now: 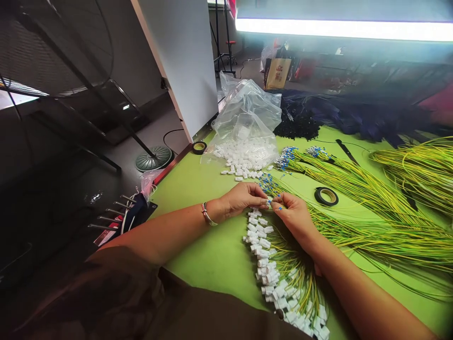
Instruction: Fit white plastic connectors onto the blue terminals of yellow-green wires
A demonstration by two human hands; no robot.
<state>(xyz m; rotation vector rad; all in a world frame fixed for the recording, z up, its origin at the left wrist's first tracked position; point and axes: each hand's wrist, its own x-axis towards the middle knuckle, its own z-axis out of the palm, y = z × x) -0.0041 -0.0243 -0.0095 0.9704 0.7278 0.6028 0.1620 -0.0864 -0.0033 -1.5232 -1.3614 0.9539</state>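
My left hand (243,197) is closed in a pinch on a small white connector housing, mostly hidden by the fingertips. Facing it, my right hand (293,213) pinches a yellow-green wire whose blue-tipped end meets the housing between the two hands. Just beyond the fingers lie loose wire ends with blue terminals (269,184). Below my hands, a long row of white connectors (267,271) on yellow-green wires curves toward my body. Whether the wire end is inside the housing I cannot tell.
A clear plastic bag (249,106) spills white housings (240,156) at the back. Bundles of yellow-green wire (375,189) spread rightward. Black tape rolls (326,196) lie on the green tabletop (212,264). Black parts (299,123) are heaped behind, under a bright tube lamp (339,29).
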